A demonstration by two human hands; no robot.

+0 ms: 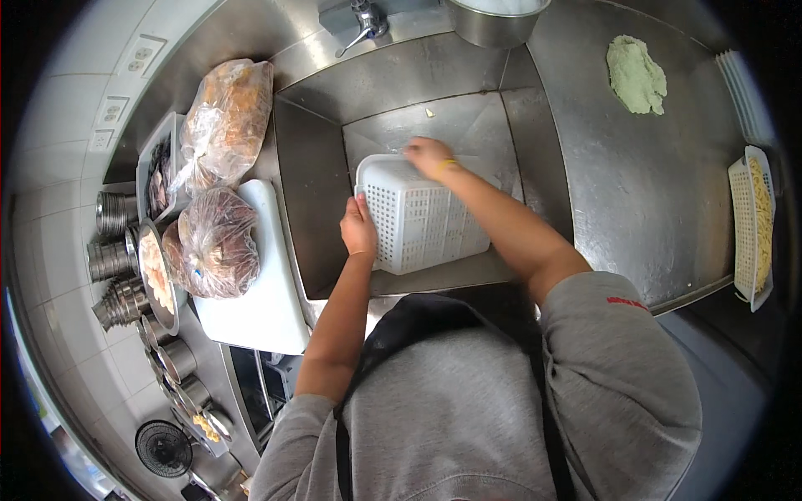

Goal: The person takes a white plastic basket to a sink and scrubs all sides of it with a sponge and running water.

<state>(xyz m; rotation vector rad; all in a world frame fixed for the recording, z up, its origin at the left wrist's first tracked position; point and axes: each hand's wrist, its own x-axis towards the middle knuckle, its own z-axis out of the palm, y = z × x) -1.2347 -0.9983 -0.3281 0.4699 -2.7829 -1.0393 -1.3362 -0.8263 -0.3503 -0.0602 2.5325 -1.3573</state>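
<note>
A white perforated plastic basket [432, 219] lies tilted in the stainless steel sink [316, 238]. My left hand [359, 227] grips the basket's left edge, thumb on the near face. Over the basket's far side, my right hand [429, 156] is curled and blurred by motion, with a yellow band at the wrist. Whether its fingers hold anything cannot be made out. On the sink floor beyond the basket is a small pale scrap [430, 113].
A faucet [369, 25] and a metal pot [498, 25] with white contents stand behind the sink. To the right are a pale green lump [636, 75] and a noodle-filled basket [752, 232]. Plastic-bagged food [225, 119], another bag [216, 244] and a white cutting board [250, 322] lie left.
</note>
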